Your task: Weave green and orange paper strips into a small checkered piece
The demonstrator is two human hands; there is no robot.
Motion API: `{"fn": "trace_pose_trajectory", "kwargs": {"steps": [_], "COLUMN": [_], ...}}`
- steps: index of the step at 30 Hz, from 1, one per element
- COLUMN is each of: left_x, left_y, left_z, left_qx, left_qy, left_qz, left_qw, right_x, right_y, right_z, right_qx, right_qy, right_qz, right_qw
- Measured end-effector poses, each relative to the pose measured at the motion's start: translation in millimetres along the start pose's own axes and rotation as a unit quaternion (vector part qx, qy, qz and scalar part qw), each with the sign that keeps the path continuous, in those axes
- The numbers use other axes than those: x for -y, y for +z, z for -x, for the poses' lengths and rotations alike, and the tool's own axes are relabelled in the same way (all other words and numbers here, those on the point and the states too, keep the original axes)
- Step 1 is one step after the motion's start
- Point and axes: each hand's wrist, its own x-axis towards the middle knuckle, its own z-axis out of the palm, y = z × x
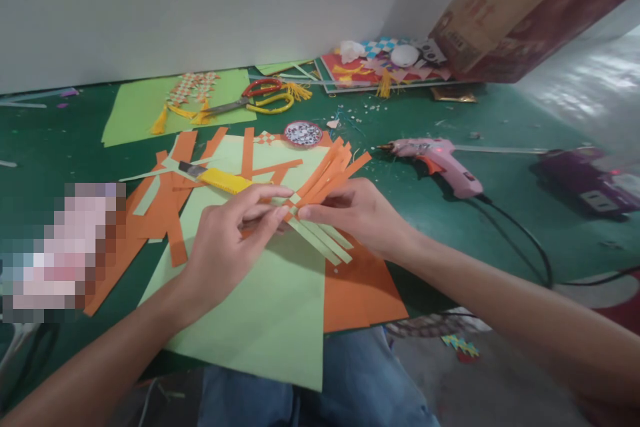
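Between my hands is a small weave of orange and pale green paper strips [327, 170]; its orange ends fan up to the right and its green ends point down right. My left hand [240, 220] pinches the woven corner from the left. From the right, my right hand [357, 213] grips the strips with thumb and fingers, some fingertips hidden behind the paper. Beneath them lies a pale green sheet [250, 320], partly over an orange sheet [363, 297]. A yellow box cutter [225, 180] rests just beyond my left hand.
Loose orange strips [175, 213] lie at left, near a blurred-out object [70, 253]. Scissors [250, 99], a dish of small pieces [303, 133] and a cardboard box [520, 13] stand farther back. At right, a pink glue gun [440, 160] trails a cord near a purple power strip [590, 180].
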Motion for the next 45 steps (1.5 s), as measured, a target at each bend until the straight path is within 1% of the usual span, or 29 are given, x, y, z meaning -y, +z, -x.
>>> {"fn": "trace_pose_trajectory", "kwargs": {"steps": [4, 11, 14, 19, 27, 34, 40, 42, 45], "left_x": [1.2, 1.5, 1.7, 0.0, 2.6, -2.6, -4.6, -3.9, -2.5], "left_y": [-0.2, 0.6, 0.7, 0.1, 1.5, 0.7, -0.1, -0.2, -0.5], "left_z": [1.1, 1.0, 0.4, -0.9, -2.3, -2.3, -2.6, -2.2, -1.4], "left_qx": [0.008, -0.001, -0.002, -0.002, -0.006, -0.003, 0.005, 0.005, 0.016], "left_qy": [0.013, 0.021, 0.021, 0.000, -0.033, -0.031, -0.031, -0.026, -0.019], "left_qz": [-0.004, -0.040, -0.030, -0.001, 0.014, -0.009, -0.030, -0.030, -0.031], "left_qw": [1.000, 0.999, 0.999, 1.000, 0.999, 0.999, 0.999, 0.999, 0.999], "right_x": [0.6, -2.6, -2.3, -1.0, 2.9, 4.8, 4.2, 1.8, -1.6], "right_y": [0.4, -0.1, -0.6, -1.2, 1.0, 2.4, 1.7, 1.0, 0.0], "right_z": [0.0, -0.6, -1.2, -1.6, 1.9, 2.8, 2.4, 1.4, 0.0], "right_qx": [-0.005, 0.005, 0.014, 0.000, -0.003, -0.009, -0.011, -0.004, 0.010], "right_qy": [0.004, -0.021, -0.015, -0.006, -0.057, -0.084, -0.059, -0.044, -0.031], "right_qz": [-0.021, -0.047, -0.045, -0.047, 0.013, 0.044, 0.038, 0.016, -0.045], "right_qw": [1.000, 0.999, 0.999, 0.999, 0.998, 0.995, 0.997, 0.999, 0.998]}}
